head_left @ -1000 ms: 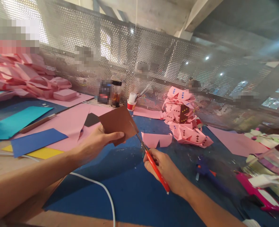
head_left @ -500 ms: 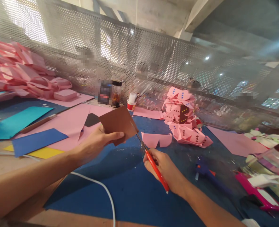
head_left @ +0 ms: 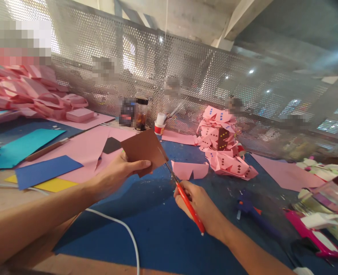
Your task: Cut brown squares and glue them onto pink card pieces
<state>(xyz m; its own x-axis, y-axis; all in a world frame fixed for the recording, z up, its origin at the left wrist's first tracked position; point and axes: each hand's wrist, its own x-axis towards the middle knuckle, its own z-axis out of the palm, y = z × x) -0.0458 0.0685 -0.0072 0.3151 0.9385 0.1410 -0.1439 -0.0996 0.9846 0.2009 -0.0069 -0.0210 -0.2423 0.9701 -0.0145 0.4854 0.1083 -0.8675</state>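
Observation:
My left hand (head_left: 120,172) is closed on a brown card piece (head_left: 144,149), held up over the blue mat (head_left: 160,233) with thumb on its lower edge. My right hand (head_left: 199,204) grips red-handled scissors (head_left: 183,194). Their thin blades (head_left: 165,162) reach up to the right edge of the brown card. Just behind the scissors a cut pink paper piece (head_left: 189,169) lies flat on the mat.
A heap of pink dotted paper pieces (head_left: 223,143) stands behind. Pink, teal, blue and yellow sheets (head_left: 47,170) lie left, with a pink stack (head_left: 28,95) beyond. A glue gun (head_left: 250,208), a white cable (head_left: 120,225), jars (head_left: 141,114) and a mesh wall (head_left: 186,72) surround the mat.
Nothing much has changed; both hands hold nearly the same pose, the scissors still at the card's edge.

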